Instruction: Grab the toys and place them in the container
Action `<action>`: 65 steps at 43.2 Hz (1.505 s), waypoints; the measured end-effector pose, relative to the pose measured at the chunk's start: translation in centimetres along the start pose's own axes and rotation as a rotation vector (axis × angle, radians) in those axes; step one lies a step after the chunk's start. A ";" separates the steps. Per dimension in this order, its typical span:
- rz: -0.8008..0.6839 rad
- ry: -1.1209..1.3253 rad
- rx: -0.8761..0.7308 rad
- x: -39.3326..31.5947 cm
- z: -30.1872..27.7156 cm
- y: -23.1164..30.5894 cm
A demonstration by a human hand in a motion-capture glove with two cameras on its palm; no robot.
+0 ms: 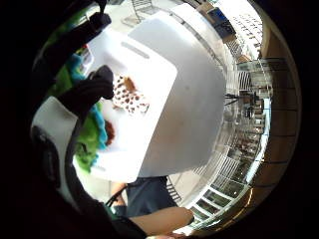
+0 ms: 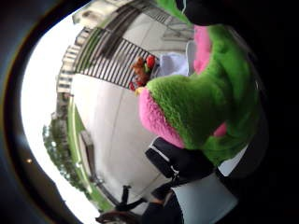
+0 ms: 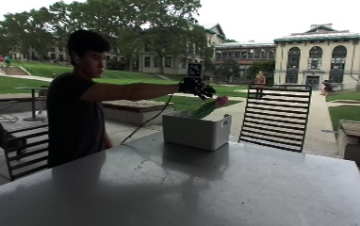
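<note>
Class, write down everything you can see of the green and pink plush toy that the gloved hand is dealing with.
The green and pink plush toy looks soft and fuzzy, mostly bright green with pink patches. The gloved right hand holds it with curled fingers, arm stretched out. It hangs tilted over the open white container, its lower end at or within the rim. The container stands on the grey table and already holds a spotted toy. Its full shape is hidden.

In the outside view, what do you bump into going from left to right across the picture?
Person's dark shirt → gloved right hand holding the green and pink plush toy → white container → black slatted chair.
</note>
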State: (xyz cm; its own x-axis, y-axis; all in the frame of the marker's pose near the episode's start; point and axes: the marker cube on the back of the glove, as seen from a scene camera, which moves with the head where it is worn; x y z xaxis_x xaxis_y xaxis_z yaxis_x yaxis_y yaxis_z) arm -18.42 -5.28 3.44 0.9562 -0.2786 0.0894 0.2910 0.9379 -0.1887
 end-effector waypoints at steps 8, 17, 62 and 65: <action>0.022 0.054 0.010 3.8 0.0 0.5; -0.060 -0.010 0.112 7.2 -1.8 3.2; 0.350 0.072 0.210 32.0 1.6 18.7; 0.362 0.077 0.205 32.2 2.0 19.5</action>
State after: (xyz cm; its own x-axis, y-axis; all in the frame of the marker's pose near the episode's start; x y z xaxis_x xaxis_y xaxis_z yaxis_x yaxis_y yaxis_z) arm 18.00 4.46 4.63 0.9974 0.0686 -0.0221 -0.0685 0.9976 0.0052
